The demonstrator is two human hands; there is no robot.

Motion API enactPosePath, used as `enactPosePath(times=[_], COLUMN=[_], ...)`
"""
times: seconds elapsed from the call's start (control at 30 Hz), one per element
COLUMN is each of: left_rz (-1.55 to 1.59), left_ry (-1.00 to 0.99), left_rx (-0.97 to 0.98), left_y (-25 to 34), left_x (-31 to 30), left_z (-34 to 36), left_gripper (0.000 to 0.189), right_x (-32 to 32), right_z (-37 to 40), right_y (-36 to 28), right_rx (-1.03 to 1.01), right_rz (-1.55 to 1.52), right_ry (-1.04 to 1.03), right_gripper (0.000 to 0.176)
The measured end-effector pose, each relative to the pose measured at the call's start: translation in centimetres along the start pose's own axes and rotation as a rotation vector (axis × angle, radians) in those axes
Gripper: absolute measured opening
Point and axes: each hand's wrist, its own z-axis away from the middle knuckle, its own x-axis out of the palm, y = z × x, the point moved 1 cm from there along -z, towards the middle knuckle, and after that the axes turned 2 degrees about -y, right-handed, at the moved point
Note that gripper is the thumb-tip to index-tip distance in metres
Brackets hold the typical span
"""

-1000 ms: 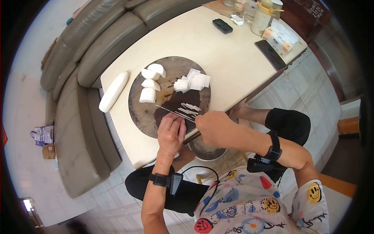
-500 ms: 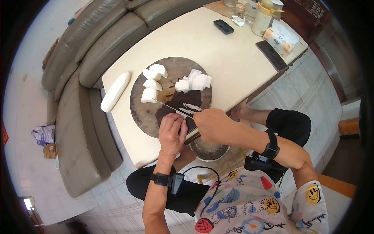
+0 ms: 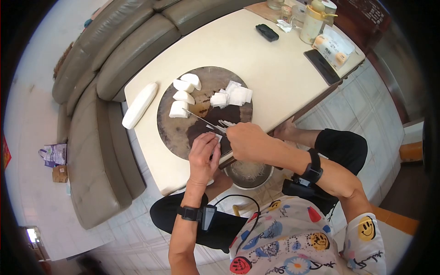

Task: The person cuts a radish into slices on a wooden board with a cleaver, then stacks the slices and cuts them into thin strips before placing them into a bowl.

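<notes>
My right hand [image 3: 246, 142] is wrapped round the handle of a knife [image 3: 200, 118], its thin blade pointing up and left over a round chopping board [image 3: 170, 137]. Curled fingers of my left hand [image 3: 203, 150] press down on white radish slices [image 3: 217, 136] close to the blade, near the board's front edge. Narrow radish strips [image 3: 225, 123] lie just beyond the knife. Thin square slices [image 3: 239, 96] are piled at the board's right. Several thick radish chunks [image 3: 178, 109] stand at its left. A whole peeled radish [image 3: 140, 105] rests on the table beside the board.
A metal bowl [image 3: 250, 182] of pale shreds is below the table edge [image 3: 172, 183], between the knees. Toward the far right are a phone [image 3: 322, 67], a tissue pack [image 3: 331, 49], a yellow-topped bottle [image 3: 311, 25] and a black object [image 3: 267, 32]. A grey sofa [image 3: 94, 151] borders the left.
The knife has shifted slightly away from my left fingers, showing more of the slices under them. My left hand stays pressed on the slices. The whole view has moved a little.
</notes>
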Motion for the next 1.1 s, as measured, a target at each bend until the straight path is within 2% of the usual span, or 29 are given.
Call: enactPosePath(times=[0.1, 0.17, 0.27, 0.4, 0.67, 0.8, 1.0, 1.1], left_rz=[0.011, 0.018, 0.008, -0.010, -0.001, -0.031, -0.030, -0.034], left_ry=[0.019, 0.014, 0.027, 0.023, 0.039, 0.062, 0.085, 0.087], left_rx=[-0.027, -0.043, -0.032, -0.024, -0.032, -0.029, -0.020, -0.032], left_y=[0.0, 0.0, -0.1, 0.0, 0.1, 0.2, 0.0, 0.0], left_x=[0.2, 0.2, 0.2, 0.2, 0.4, 0.3, 0.6, 0.4], left_z=[-0.1, 0.1, 0.1, 0.1, 0.1, 0.2, 0.3, 0.3], left_gripper=[0.013, 0.012, 0.010, 0.016, 0.011, 0.012, 0.011, 0.011], right_x=[-0.1, -0.5, -0.6, -0.8, -0.8, 0.0, -0.5, -0.5], right_z=[1.0, 1.5, 2.0, 2.3, 0.5, 0.2, 1.6, 1.6], right_y=[0.2, -0.3, -0.6, -0.6, -0.5, -0.6, -0.3, -0.6], right_rx=[0.028, -0.015, -0.049, -0.042, -0.089, -0.121, -0.078, -0.063], right_rz=[0.074, 0.079, 0.089, 0.120, 0.091, 0.056, 0.113, 0.133], right_ry=[0.007, -0.072, -0.058, -0.103, -0.145, -0.042, -0.052, -0.125], right_gripper=[0.012, 0.011, 0.012, 0.013, 0.012, 0.012, 0.011, 0.012])
